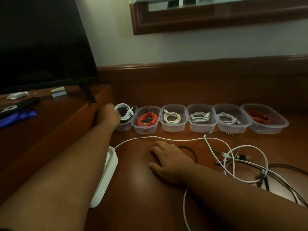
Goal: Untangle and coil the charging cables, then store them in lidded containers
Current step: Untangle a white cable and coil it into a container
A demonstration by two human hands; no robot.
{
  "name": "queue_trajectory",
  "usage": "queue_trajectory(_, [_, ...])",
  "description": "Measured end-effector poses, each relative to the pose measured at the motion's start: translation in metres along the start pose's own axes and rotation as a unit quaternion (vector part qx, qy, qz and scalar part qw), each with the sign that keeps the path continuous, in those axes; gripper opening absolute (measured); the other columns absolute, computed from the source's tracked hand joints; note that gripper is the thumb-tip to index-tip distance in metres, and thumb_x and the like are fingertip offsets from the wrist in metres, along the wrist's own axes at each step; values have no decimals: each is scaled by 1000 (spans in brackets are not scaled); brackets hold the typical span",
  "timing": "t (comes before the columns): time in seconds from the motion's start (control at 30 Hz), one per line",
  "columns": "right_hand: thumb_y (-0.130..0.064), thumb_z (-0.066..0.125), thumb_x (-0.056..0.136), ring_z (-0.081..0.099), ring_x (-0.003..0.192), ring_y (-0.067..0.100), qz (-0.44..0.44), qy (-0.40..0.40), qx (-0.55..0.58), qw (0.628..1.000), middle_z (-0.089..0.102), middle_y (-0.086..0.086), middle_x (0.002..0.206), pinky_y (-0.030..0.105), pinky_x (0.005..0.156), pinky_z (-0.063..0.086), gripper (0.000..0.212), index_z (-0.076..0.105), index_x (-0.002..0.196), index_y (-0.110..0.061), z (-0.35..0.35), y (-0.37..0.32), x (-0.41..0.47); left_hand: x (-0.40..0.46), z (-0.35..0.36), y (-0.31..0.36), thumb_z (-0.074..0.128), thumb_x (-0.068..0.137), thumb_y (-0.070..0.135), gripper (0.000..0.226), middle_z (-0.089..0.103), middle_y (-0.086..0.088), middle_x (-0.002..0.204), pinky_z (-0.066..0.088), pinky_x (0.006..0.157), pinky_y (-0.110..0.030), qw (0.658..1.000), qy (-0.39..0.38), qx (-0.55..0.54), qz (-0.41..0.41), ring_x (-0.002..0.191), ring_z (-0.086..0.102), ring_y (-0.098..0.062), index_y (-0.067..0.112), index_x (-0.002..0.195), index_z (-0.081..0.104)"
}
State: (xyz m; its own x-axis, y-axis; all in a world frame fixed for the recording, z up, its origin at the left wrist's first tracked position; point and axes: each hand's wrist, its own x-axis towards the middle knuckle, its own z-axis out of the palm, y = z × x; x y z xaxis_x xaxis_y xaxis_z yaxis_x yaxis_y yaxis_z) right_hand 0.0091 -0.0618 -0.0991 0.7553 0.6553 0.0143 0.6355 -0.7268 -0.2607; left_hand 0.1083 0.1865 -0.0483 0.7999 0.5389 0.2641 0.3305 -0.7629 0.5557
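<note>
While your left hand (109, 114) grips a pale coil (124, 111) at the leftmost tub (126, 126), five tubs hold coils, lidless; your right hand (166, 160) rests flat beside the tangle (241, 157).

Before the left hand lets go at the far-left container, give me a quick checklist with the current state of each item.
1. Left hand at the far-left container, on the pale blue coil: ok.
2. Coil fully down inside that container: not ok, it sits at the rim.
3. Right hand free: ok, it lies flat on the table holding nothing.
4. Other five containers each hold one coil: ok.
5. Lids on the containers: not ok, all six are open; no lids in view.
6. Loose cables sorted: not ok, white and black ones lie tangled on the right.
</note>
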Motion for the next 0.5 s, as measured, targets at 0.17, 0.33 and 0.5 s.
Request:
queue_trajectory(0.17, [-55,44,95,23,144,19,-8,14,-2,1000,25,2,159,34,118,17,64,33,149,-22,8,7,4,5,-1,7,61,90,10,31,64,-21,120,46,70,-37,977,-57,196,56,108,63,-38,5,121,63])
queue_trajectory(0.33, [-56,44,95,24,143,18,-14,14,0,1000,26,1,157,34,118,18,64,34,149,-23,8,8,5,6,-3,10,63,89,13,28,66,-18,113,52,70,-37,953,-86,283,70,96,66,-33,5,115,66])
queue_trajectory(0.5, [-56,44,95,21,145,18,-10,9,-2,1000,24,1,159,34,118,15,65,31,150,-24,6,7,4,10,2,7,59,93,14,39,61,-13,129,54,85,-38,959,-116,227,125,105,61,-28,16,132,60])
